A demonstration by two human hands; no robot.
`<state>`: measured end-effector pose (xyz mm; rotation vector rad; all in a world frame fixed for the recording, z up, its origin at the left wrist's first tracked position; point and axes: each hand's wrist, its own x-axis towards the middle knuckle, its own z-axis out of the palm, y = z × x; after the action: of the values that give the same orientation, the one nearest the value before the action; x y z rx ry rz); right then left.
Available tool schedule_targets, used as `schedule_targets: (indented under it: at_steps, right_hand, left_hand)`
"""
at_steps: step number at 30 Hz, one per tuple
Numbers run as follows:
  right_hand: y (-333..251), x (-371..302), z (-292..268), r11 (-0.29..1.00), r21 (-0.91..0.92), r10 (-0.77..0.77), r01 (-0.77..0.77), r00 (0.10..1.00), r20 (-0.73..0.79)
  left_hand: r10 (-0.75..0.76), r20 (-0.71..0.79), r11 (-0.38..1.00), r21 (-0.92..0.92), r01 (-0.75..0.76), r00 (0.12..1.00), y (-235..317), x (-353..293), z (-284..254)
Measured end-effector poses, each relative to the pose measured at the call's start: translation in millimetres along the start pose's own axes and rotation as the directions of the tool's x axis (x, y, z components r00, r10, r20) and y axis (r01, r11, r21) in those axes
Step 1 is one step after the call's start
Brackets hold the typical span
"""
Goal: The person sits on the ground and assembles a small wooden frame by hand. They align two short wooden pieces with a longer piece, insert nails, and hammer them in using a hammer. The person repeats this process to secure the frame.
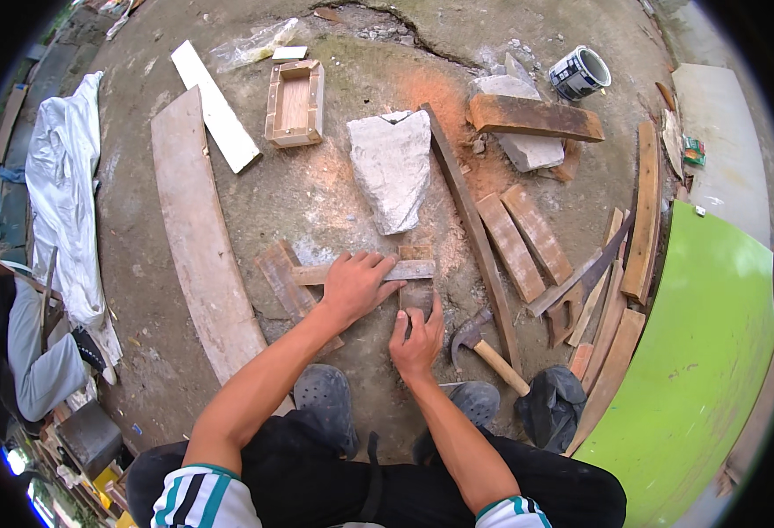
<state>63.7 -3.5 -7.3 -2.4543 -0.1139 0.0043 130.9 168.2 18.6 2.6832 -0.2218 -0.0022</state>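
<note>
My left hand point(358, 286) is closed on a narrow, pale strip point(313, 275), pressing it down. The strip lies crosswise over a short brown wooden board point(416, 299) between my feet and the concrete slab. Lower on that board, my right hand point(418, 343) grips its near end, thumb on one side and fingers on the other. Left of my hands, another short wooden board point(283, 280) lies slanted on the ground, partly under the strip and behind my left forearm. A claw hammer point(492, 359) with a wooden handle rests right of my right hand.
Ahead lie a broken concrete slab point(390, 172), a small wooden box point(295, 104) and a long dark board point(470, 224). To the right are a handsaw point(565, 317), several planks and a green panel point(695, 352). A long board point(195, 238) lies left; a person's leg point(40, 361) shows beyond.
</note>
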Motion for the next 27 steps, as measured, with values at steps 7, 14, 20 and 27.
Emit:
schedule_targets:
  at_steps: [7,14,20,27]
  right_hand:
    - [-3,2,-1,1.000,-0.008,-0.001,0.001,1.000,0.002]
    - [-2,3,-2,1.000,-0.004,-0.013,0.013,1.000,-0.009]
    - [-4,1,-2,1.000,0.009,0.008,-0.008,1.000,-0.009]
    - [-2,1,-3,0.990,0.123,0.074,-0.074,0.997,0.004]
  left_hand:
    - [0.038,-0.041,0.998,-0.040,-0.040,0.998,-6,3,1]
    - [0.042,-0.041,0.999,-0.031,-0.044,0.998,-6,3,2]
    - [0.042,-0.049,0.998,-0.036,-0.044,0.998,-6,2,2]
    - [0.060,-0.028,0.998,-0.021,-0.061,0.998,-11,2,4]
